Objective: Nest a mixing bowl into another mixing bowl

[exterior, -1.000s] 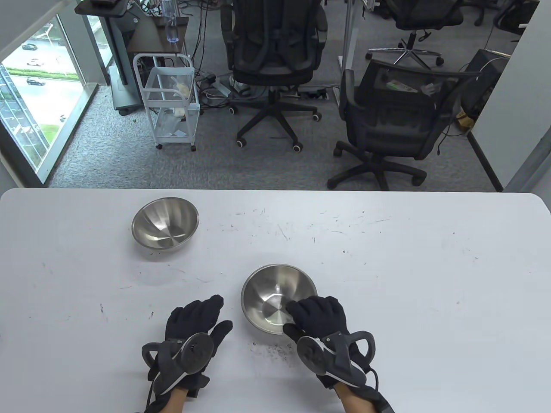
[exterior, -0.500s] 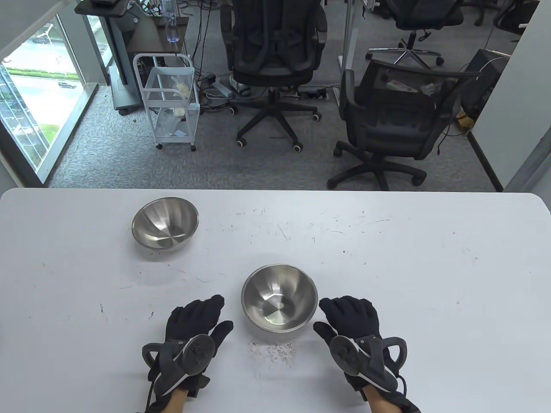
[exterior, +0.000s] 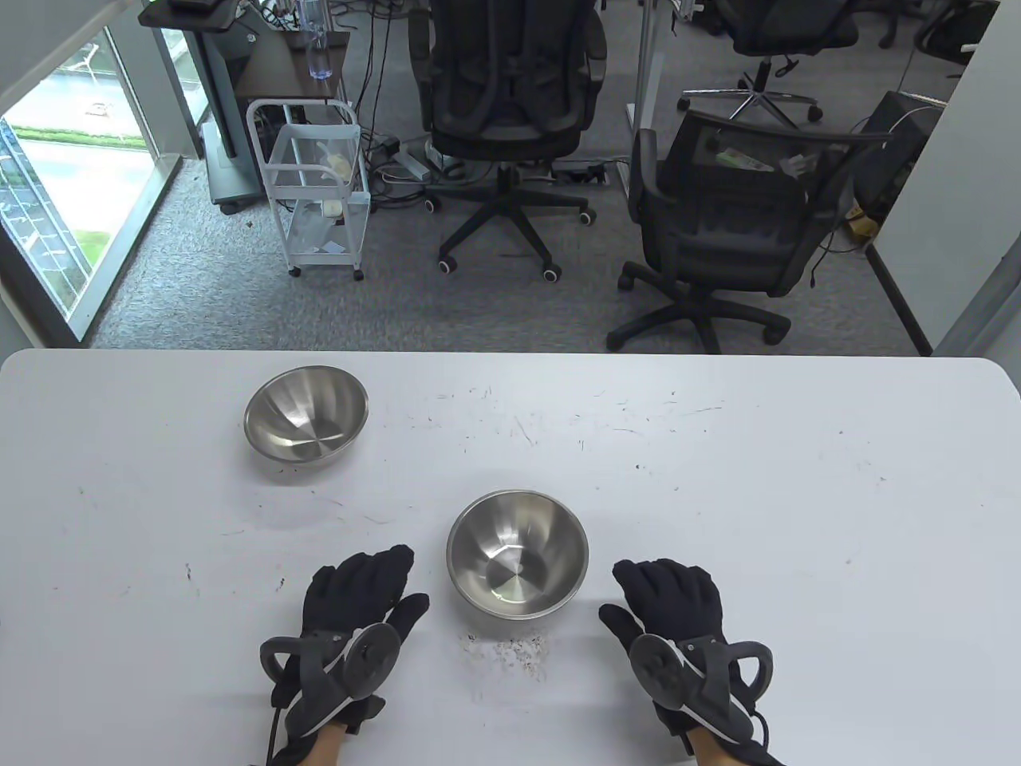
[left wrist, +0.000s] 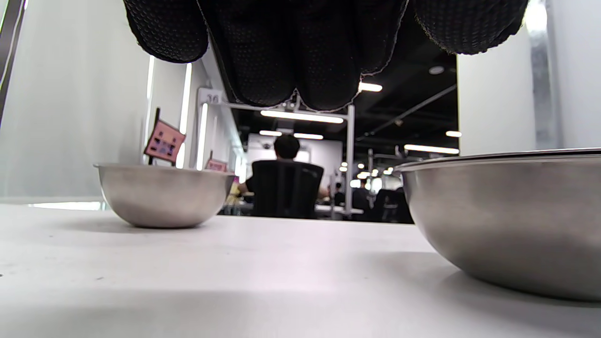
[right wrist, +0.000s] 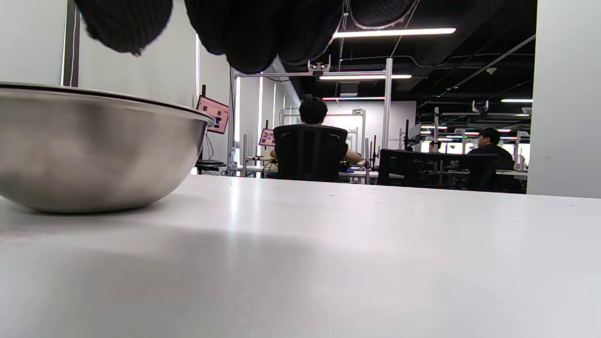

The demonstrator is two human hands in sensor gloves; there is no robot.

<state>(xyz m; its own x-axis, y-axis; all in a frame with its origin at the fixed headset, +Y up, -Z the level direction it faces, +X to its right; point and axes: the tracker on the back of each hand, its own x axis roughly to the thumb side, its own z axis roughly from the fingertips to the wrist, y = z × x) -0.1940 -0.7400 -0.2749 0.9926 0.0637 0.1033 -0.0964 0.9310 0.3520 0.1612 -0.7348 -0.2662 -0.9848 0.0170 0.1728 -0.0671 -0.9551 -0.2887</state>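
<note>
Two steel mixing bowls stand upright on the white table [exterior: 718,495]. The near bowl [exterior: 517,552] sits front centre; it also shows in the left wrist view [left wrist: 512,216] and the right wrist view [right wrist: 89,150]. The far bowl [exterior: 305,413] stands at the back left, and shows in the left wrist view [left wrist: 164,195]. My left hand [exterior: 375,586] rests flat on the table just left of the near bowl, empty. My right hand [exterior: 662,594] rests flat just right of it, empty, not touching it.
Dark scuff marks [exterior: 510,650] lie on the table in front of the near bowl. Office chairs [exterior: 718,223] and a white cart [exterior: 319,191] stand on the floor beyond the table's far edge.
My right hand has let go of the near bowl's rim and moved right and back onto the table. The bowl and the left hand have stayed put.
</note>
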